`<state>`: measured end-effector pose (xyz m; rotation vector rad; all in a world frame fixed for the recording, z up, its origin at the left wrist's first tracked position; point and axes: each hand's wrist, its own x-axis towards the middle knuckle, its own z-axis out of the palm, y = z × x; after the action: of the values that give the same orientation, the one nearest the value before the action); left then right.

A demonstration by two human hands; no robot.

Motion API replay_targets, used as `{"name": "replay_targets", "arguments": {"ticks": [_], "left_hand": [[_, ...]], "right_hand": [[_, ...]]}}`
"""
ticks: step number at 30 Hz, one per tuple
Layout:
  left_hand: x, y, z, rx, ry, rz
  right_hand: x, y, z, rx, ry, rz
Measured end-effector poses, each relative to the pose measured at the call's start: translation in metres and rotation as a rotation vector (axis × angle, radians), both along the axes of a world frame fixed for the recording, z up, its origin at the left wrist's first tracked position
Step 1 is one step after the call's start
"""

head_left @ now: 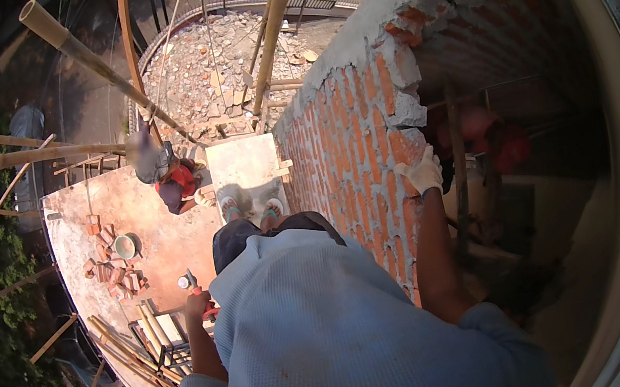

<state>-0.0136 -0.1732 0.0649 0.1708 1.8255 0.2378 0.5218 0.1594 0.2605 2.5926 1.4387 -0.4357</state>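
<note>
My left hand [197,305], low beside my left hip, is closed around a tool [188,281] with a grey head and a red grip; its exact kind is too small to make out. My right hand [422,171], in a pale work glove, grips the broken upright edge of the brick wall [352,155]. Its thumb and forefinger are spread over the brickwork. The wall shows red bricks with grey mortar and rough cement on its top. My sandalled feet stand on a light board [243,159] beside the wall.
A co-worker [178,179] in red crouches ahead to the left, below me. Loose bricks [121,278] and a round basin [125,247] lie on the slab. Bamboo poles [99,73] rise ahead; more lie at left. Rubble [217,55] covers ground beyond. A dim opening [538,215] lies right.
</note>
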Motion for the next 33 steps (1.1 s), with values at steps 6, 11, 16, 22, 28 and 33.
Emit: {"name": "replay_targets", "arguments": {"ticks": [6,11,16,22,28,33], "left_hand": [[-0.01,-0.007,-0.013,0.046,-0.057,0.088],[-0.016,-0.024,-0.029,0.019,-0.094,0.106],[-0.01,-0.031,-0.024,0.116,-0.085,0.043],[-0.001,-0.034,-0.008,0.094,-0.026,0.024],[0.0,-0.064,-0.038,0.169,0.063,-0.085],[0.006,-0.077,-0.048,0.172,-0.057,-0.006]], "right_hand": [[-0.001,0.005,0.001,-0.05,-0.033,-0.027],[0.01,0.016,0.005,-0.016,0.023,0.003],[0.007,0.058,0.014,0.243,0.075,-0.053],[-0.009,0.106,-0.01,0.28,0.166,-0.13],[-0.009,0.099,0.001,0.566,0.195,-0.086],[-0.03,0.074,0.012,0.711,0.231,0.076]]}}
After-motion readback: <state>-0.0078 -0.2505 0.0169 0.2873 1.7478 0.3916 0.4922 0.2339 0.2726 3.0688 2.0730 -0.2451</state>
